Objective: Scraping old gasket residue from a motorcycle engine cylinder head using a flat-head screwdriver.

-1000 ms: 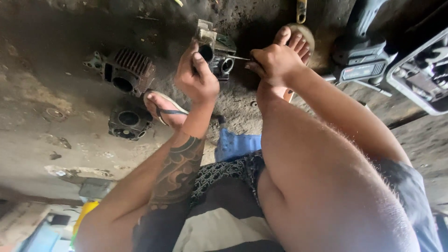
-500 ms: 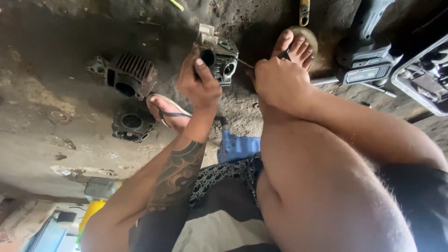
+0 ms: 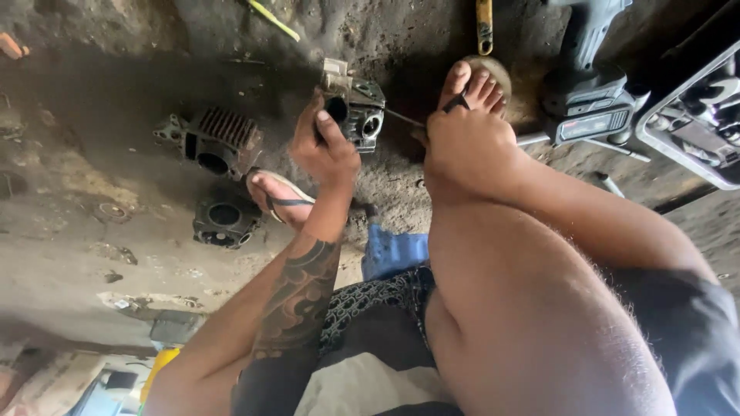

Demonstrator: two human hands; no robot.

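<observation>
A dirty concrete floor [image 3: 69,254] is seen from above, with the person's bare right leg [image 3: 539,308] filling the near right. A cordless power tool [image 3: 590,92] is laid on the floor at the far right, beside a metal-framed part [image 3: 694,115] at the right edge. A finned engine cylinder [image 3: 220,139] is set at the far left, and a dark round engine part [image 3: 223,222] lies just near of it. Between these and the right foot, a small engine part [image 3: 356,104] is held off the floor by the left hand [image 3: 327,150], whose grip is closed around its near side, the thumb laid over an opening. A thin metal tool [image 3: 402,117] is pointed into that part's right side; the right hand [image 3: 466,150] is closed on its handle. A sandalled left foot [image 3: 279,199] rests beside the dark part.
</observation>
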